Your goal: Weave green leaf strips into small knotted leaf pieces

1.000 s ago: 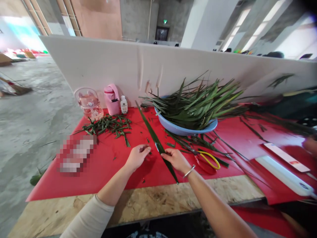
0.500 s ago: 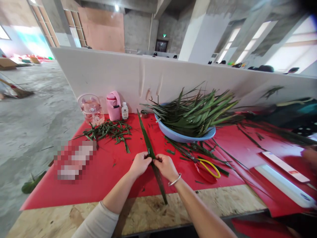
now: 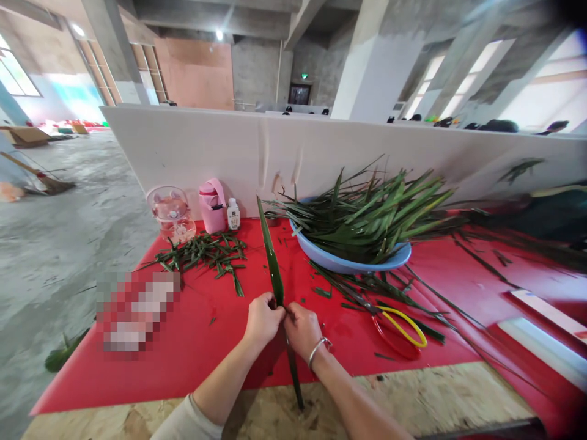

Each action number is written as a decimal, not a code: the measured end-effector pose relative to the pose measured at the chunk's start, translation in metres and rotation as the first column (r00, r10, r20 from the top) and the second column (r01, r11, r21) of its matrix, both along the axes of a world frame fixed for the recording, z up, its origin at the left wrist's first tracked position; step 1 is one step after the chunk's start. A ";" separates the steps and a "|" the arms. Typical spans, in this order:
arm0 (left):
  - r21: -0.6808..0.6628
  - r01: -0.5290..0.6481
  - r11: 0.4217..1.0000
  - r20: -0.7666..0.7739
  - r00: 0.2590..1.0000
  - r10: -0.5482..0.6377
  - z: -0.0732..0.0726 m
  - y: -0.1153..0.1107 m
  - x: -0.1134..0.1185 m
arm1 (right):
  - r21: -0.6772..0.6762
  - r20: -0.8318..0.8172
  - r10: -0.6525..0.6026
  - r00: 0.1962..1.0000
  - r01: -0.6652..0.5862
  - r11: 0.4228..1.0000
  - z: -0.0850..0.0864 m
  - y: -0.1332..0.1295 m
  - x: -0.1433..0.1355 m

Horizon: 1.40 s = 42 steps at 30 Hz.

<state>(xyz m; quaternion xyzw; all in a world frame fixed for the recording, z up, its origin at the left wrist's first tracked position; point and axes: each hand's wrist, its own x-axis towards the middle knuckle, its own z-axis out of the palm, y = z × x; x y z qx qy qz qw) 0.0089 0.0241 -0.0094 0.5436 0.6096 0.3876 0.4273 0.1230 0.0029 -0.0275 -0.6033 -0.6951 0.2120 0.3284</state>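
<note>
A long, narrow green leaf (image 3: 271, 260) runs through both hands, its pointed tip toward the white partition and its lower end over the bare board edge. My left hand (image 3: 263, 319) pinches it from the left near its middle. Close beside, the fingers of my right hand (image 3: 302, 327), with a silver bangle at the wrist, are closed on the same leaf. To the right lie scissors (image 3: 389, 327) with one yellow and one red handle loop. Beyond them a blue basin (image 3: 337, 261) is heaped with long green leaves (image 3: 376, 220). My fingertips hide the gripped part.
Cut leaf pieces (image 3: 206, 253) are piled at the left on the red table cover (image 3: 192, 348). Behind them stand a clear pink jug (image 3: 172, 217), a pink bottle (image 3: 212, 208) and a small white bottle (image 3: 233, 215). A white partition (image 3: 206, 146) closes the back. A phone (image 3: 550, 311) lies at right.
The view has shifted slightly, so the table sits lower in it. Both hands still pinch the leaf, and its lower part now looks narrower, turned or folded between the fingers.
</note>
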 end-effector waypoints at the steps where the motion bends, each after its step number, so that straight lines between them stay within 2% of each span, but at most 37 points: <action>1: -0.010 -0.028 1.000 -0.010 1.000 0.028 0.001 -0.001 0.002 | 0.015 0.029 0.000 1.000 0.000 1.000 -0.001 -0.001 -0.001; 5: -0.022 -0.099 0.995 0.000 0.995 0.099 -0.001 -0.001 0.004 | 0.045 0.088 -0.036 0.996 0.032 0.998 -0.001 -0.002 -0.002; 9: -0.009 -0.059 0.998 0.184 0.981 0.060 -0.007 0.001 0.002 | -0.037 -0.145 -0.003 0.989 -0.002 0.999 0.004 0.001 0.001; 13: -0.029 0.033 0.999 0.340 0.940 -0.021 -0.007 0.001 0.001 | -0.155 -0.386 0.002 0.923 -0.067 0.986 0.008 0.001 0.003; 16: -0.043 0.106 0.993 0.404 0.911 -0.080 -0.002 0.002 -0.001 | -0.161 -0.439 -0.032 0.898 -0.044 0.986 0.011 0.000 0.003; 21: -0.166 0.192 0.967 0.528 0.846 -0.077 0.002 0.005 -0.006 | -0.195 -0.571 -0.049 0.819 -0.078 0.978 0.018 -0.001 0.002; 25: -0.151 0.165 0.975 0.460 0.884 -0.078 0.003 0.005 -0.009 | -0.287 -0.664 -0.093 0.742 -0.138 0.948 0.021 -0.003 -0.001; 28: -0.078 0.117 0.990 0.303 0.949 -0.088 0.005 0.006 -0.009 | -0.300 -0.679 -0.116 0.725 -0.130 0.945 0.022 -0.006 -0.004; 30: 0.005 0.038 0.999 0.203 0.978 -0.038 0.008 0.011 -0.010 | -0.297 -0.678 -0.132 0.723 -0.106 0.949 0.024 -0.008 -0.006; 32: 0.068 -0.050 0.996 0.167 0.985 0.038 0.014 0.022 -0.014 | -0.313 -0.672 -0.157 0.724 -0.086 0.946 0.027 -0.011 -0.007; 35: 0.109 -0.117 0.987 0.175 0.980 0.097 0.030 0.049 -0.027 | -0.357 -0.657 -0.196 0.728 -0.071 0.931 0.028 -0.017 -0.005; 42: 0.159 -0.218 0.963 0.182 0.965 0.188 0.085 0.114 -0.066 | -0.399 -0.687 -0.211 0.695 -0.119 0.909 0.023 -0.034 0.007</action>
